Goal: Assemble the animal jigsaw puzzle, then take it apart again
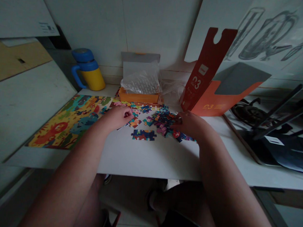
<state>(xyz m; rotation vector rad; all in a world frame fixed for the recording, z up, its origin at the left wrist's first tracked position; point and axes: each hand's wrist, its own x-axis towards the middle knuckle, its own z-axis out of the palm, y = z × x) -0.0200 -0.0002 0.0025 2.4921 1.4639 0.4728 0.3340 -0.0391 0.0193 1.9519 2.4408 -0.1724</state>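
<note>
A heap of colourful loose puzzle pieces (161, 119) lies in the middle of the white table (144, 157). My left hand (117, 117) rests at the heap's left edge, fingers curled on a puzzle piece (135, 122). At the right side of the heap, my right hand (190, 125) has its fingers bent onto the pieces. A small joined cluster of pieces (143, 135) lies apart, nearer to me, between both hands. The colourful picture sheet (69, 121) lies flat to the left.
At the back stand a blue and yellow mug (89, 71), an orange tray with a plastic bag (140, 84) and an opened orange box sleeve (214, 83). A gas hob with dark stands (272, 130) fills the right. A white cabinet (20, 100) is on the left.
</note>
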